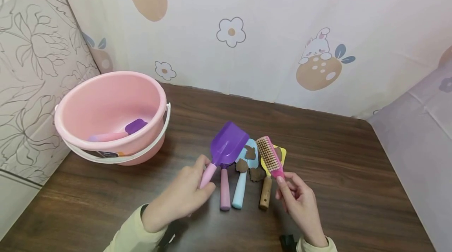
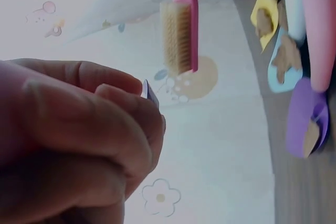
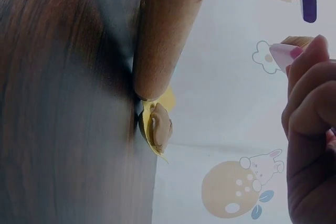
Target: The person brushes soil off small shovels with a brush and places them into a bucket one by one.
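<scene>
My left hand (image 1: 181, 195) grips the pink handle of a purple toy shovel (image 1: 229, 142), whose blade is raised above the table. The right hand (image 1: 300, 201) pinches a pink scrub brush (image 1: 269, 157) near the end of its handle, bristles turned to the left. Beneath both tools lie a second purple shovel with a pink handle (image 1: 225, 191), a light blue shovel (image 1: 240, 191) and a yellow shovel with a wooden handle (image 1: 265, 194). Brown clumps (image 1: 257, 174) sit on and between these blades. In the left wrist view, a brown piece (image 2: 312, 136) also rests on the lower purple blade.
At the left stands a pink bucket (image 1: 113, 83) with its white handle (image 1: 152, 146) hanging down the front. Inside it leans a small shovel (image 1: 135, 125) with a purple blade and pink handle. Patterned cloth (image 1: 268, 40) hangs behind the dark wooden table (image 1: 353, 165).
</scene>
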`<state>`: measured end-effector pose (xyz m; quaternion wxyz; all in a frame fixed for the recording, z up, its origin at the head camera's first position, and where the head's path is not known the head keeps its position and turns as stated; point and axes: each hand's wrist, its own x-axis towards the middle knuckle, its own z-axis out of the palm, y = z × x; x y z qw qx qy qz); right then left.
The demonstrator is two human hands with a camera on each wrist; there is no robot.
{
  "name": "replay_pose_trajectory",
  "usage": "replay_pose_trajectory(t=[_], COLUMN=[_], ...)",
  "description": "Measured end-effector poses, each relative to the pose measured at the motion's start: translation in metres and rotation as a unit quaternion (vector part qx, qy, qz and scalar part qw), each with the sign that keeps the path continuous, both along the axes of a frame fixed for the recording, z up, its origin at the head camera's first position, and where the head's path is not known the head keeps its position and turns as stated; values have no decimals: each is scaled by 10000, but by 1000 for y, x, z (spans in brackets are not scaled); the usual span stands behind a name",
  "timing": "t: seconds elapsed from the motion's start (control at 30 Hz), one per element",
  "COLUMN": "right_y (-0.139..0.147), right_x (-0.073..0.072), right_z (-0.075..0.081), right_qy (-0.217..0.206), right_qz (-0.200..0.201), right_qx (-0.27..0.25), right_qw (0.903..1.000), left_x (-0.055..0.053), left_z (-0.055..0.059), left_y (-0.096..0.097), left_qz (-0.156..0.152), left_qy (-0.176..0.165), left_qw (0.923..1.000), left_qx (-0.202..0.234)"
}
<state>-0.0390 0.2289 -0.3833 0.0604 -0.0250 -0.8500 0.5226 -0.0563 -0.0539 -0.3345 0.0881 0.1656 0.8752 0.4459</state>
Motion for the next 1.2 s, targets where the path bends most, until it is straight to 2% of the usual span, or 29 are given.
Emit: replay_pose_trajectory(t=[0.17, 0.4, 0.67, 0.87, 1.2], right_y=[0, -2, -2, -3, -3], right_x=[0, 0, -1, -1, -1], right_z=[1, 1, 1, 0, -2], right_qy=[-96, -110, -88, -81, 14], right_qz=[-10, -22, 49, 126, 166], right_qx=[44, 85, 48, 0, -31], right_qw=[9999, 9999, 9999, 9999, 9999], left_x=[-4, -11, -17, -20, -23], left_z=[6, 17, 27, 35, 44], left_y=[-5, -11, -22, -29, -41], left_qz=[220, 327, 608, 791, 1048], left_qy=[248, 190, 778, 959, 980], left_qw=[9993, 9992, 9946, 9915, 9890], left_qx=[-148, -131, -309, -375, -357])
